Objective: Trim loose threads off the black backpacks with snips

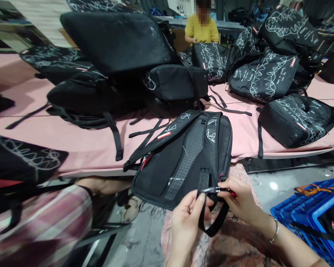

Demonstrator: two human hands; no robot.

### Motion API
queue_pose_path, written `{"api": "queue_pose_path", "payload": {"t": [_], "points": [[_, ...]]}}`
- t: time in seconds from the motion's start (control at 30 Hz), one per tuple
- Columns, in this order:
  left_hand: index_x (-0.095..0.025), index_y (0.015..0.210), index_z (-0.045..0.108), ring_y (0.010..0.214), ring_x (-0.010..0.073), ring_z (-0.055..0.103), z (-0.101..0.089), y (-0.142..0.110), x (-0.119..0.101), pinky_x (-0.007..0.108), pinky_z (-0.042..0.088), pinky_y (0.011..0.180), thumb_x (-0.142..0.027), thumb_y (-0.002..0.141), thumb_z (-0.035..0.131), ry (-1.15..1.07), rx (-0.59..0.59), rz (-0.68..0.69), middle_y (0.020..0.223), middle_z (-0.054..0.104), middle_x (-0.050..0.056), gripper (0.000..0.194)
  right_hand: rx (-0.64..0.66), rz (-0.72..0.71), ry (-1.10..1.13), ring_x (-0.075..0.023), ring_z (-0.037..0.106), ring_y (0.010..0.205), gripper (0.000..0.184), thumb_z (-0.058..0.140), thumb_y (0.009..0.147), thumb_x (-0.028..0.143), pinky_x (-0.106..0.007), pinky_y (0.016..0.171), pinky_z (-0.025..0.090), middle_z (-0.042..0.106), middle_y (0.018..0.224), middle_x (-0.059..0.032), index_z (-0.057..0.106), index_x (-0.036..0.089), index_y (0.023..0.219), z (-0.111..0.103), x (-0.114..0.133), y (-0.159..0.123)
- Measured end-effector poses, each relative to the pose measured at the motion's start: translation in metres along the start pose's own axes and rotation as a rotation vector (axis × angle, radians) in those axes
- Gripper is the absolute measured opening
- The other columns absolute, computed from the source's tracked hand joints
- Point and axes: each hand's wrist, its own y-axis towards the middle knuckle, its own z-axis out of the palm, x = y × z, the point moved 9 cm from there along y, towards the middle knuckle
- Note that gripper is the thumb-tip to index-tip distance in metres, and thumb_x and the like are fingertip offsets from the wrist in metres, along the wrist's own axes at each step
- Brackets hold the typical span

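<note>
A black backpack (180,163) lies across the near edge of the table and toward my lap, its padded back panel and shoulder straps facing up. White line drawings and a small red-and-white label show on the straps. My left hand (187,215) pinches a black webbing strap (215,224) at the pack's lower right corner; the strap hangs down in a loop. Closed around a slim tool (210,189) with a shiny metal end and a dark and red handle, my right hand (239,198) is beside the strap. The tool's exact kind is unclear.
Several black backpacks with white scribbles, such as one on the right (297,118), crowd the pink-covered table (83,148). A blue plastic crate (297,215) stands at the lower right. Someone in plaid clothing sits at my left; a person in yellow (203,31) is behind the table.
</note>
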Motion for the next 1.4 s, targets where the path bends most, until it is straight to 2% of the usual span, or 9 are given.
{"api": "queue_pose_path", "payload": {"t": [0.4,0.5,0.63,0.7,0.77,0.9,1.03,1.23,1.4], "points": [[-0.014,0.072,0.060,0.038,0.0034,0.043,0.003,-0.003,0.005,0.013,0.035,0.040,-0.031,0.066,0.070,-0.326,0.021,-0.136,0.050,0.055,-0.003,0.021,-0.058,0.063,0.182,-0.0160,0.052,0.067,0.013,0.050,0.087,0.029,-0.028,0.061,0.039,0.058,0.074,-0.0031,0.059,0.020,0.087,-0.007,-0.007,0.002],[-0.015,0.070,0.057,0.027,-0.0006,0.027,0.025,-0.008,0.014,0.010,0.025,0.030,-0.031,0.066,0.071,-0.572,0.266,-0.285,0.041,0.043,-0.008,0.021,-0.109,0.280,0.463,-0.0141,0.050,0.064,0.024,0.051,0.084,0.042,-0.025,0.057,0.039,0.056,0.076,-0.0011,0.056,0.021,0.094,-0.004,-0.027,-0.001],[-0.016,0.074,0.057,0.022,-0.0001,0.022,0.059,-0.027,0.023,0.012,0.025,0.027,-0.035,0.069,0.067,-0.612,0.588,-0.414,0.038,0.042,-0.007,0.022,0.105,0.474,0.771,-0.0111,0.043,0.053,0.035,0.061,0.073,0.050,-0.021,0.048,0.033,0.049,0.064,0.0024,0.057,0.019,0.089,0.028,-0.031,-0.002],[-0.016,0.088,0.060,0.025,0.0021,0.032,0.055,-0.022,0.026,0.015,0.033,0.031,-0.036,0.070,0.066,-0.488,0.484,-0.329,0.047,0.053,-0.004,0.027,0.112,0.542,0.781,-0.0093,0.038,0.049,0.030,0.062,0.071,0.046,-0.020,0.044,0.030,0.043,0.057,0.0042,0.054,0.018,0.071,0.032,-0.036,-0.001],[-0.018,0.096,0.062,0.036,0.0066,0.048,0.033,-0.012,0.021,0.018,0.042,0.039,-0.036,0.068,0.069,-0.304,0.254,-0.152,0.064,0.064,0.001,0.034,0.024,0.592,0.735,-0.0077,0.032,0.047,0.029,0.062,0.071,0.041,-0.020,0.043,0.026,0.037,0.053,0.0063,0.047,0.018,0.062,0.027,-0.044,0.001],[-0.016,0.076,0.071,0.078,0.0212,0.064,-0.004,-0.003,0.014,0.026,0.053,0.067,-0.036,0.058,0.075,0.042,-0.036,0.040,0.084,0.070,0.008,0.028,0.033,0.591,0.705,-0.0085,0.035,0.052,0.021,0.061,0.071,0.033,-0.019,0.046,0.030,0.038,0.057,0.0061,0.048,0.017,0.067,0.030,-0.047,0.005],[-0.015,0.086,0.071,0.069,0.0219,0.066,-0.012,0.000,0.030,0.030,0.054,0.064,-0.039,0.059,0.074,-0.140,-0.084,-0.096,0.075,0.071,0.008,0.036,-0.053,0.443,0.478,-0.0126,0.048,0.063,0.018,0.054,0.077,0.025,-0.023,0.056,0.040,0.052,0.073,0.0023,0.052,0.020,0.094,0.014,-0.041,0.006],[-0.015,0.089,0.071,0.060,0.0197,0.066,-0.014,0.000,0.021,0.033,0.057,0.065,-0.035,0.054,0.078,-0.290,-0.166,-0.115,0.070,0.071,0.005,0.041,-0.072,-0.078,-0.093,-0.0194,0.054,0.078,0.016,0.043,0.090,0.025,-0.032,0.069,0.043,0.059,0.084,-0.0066,0.057,0.020,0.097,-0.011,-0.003,0.003],[-0.015,0.089,0.071,0.062,0.0208,0.067,-0.017,0.001,0.021,0.033,0.057,0.067,-0.036,0.053,0.079,-0.277,-0.176,-0.122,0.074,0.072,0.007,0.043,-0.028,-0.184,-0.224,-0.0206,0.055,0.078,0.022,0.039,0.093,0.030,-0.033,0.070,0.043,0.060,0.084,-0.0081,0.057,0.018,0.100,-0.006,0.002,0.001]]}}
